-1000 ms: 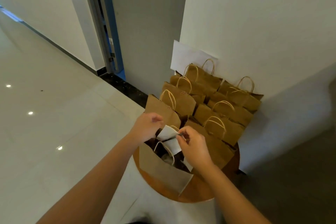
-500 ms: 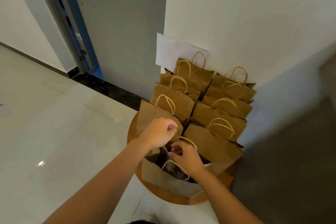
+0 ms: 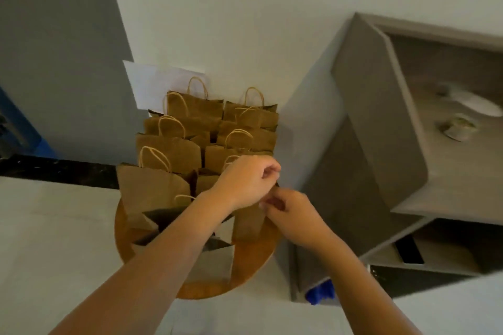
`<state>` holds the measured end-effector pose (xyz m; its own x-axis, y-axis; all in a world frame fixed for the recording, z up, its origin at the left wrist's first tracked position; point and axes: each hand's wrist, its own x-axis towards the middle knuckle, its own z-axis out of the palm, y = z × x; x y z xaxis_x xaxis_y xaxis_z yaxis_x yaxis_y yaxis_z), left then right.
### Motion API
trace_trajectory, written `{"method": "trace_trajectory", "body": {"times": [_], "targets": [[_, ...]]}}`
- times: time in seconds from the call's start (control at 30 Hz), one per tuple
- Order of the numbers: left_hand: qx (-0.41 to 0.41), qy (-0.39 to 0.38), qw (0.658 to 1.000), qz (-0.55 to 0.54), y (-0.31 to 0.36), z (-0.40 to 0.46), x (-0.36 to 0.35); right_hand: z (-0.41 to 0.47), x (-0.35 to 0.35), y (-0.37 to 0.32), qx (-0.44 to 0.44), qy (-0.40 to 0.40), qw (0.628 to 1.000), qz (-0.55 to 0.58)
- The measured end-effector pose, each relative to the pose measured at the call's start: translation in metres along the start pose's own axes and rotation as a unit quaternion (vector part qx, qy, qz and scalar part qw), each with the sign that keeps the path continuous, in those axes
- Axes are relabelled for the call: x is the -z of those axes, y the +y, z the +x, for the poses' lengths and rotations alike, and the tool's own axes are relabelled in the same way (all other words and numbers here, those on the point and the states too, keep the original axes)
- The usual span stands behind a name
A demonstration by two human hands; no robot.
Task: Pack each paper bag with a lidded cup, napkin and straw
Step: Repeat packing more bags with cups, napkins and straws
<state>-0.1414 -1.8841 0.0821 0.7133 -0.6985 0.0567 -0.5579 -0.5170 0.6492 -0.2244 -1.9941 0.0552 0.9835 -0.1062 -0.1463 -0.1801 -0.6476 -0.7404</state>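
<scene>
Pinching one brown paper bag [image 3: 249,219] at its top, both hands' grip stays unclear.

We find no readable text, labels, brands or numbers. The brown paper bags [image 3: 174,152] carry no print we can make out, and the white sheets [image 3: 147,84] on the far wall behind them look blank or too blurred to read.
</scene>
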Motion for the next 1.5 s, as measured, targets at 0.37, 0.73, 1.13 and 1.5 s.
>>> {"method": "trace_trajectory", "body": {"times": [0.37,0.73,1.13,1.5], "targets": [[-0.142,0.001,0.99,0.014,0.2,0.028,-0.09,-0.135,0.164,0.082,-0.023,0.158,0.986,-0.045],[-0.16,0.0,0.986,0.035,0.292,0.109,-0.158,-0.151,0.272,0.153,-0.069,0.257,0.96,-0.084],[-0.03,0.049,0.996,0.062,0.279,0.245,-0.215,-0.049,0.352,0.234,-0.111,0.337,0.933,-0.057],[0.087,0.074,0.993,0.019,0.291,0.303,-0.232,0.031,0.4,0.256,-0.08,0.312,0.936,-0.138]]}}
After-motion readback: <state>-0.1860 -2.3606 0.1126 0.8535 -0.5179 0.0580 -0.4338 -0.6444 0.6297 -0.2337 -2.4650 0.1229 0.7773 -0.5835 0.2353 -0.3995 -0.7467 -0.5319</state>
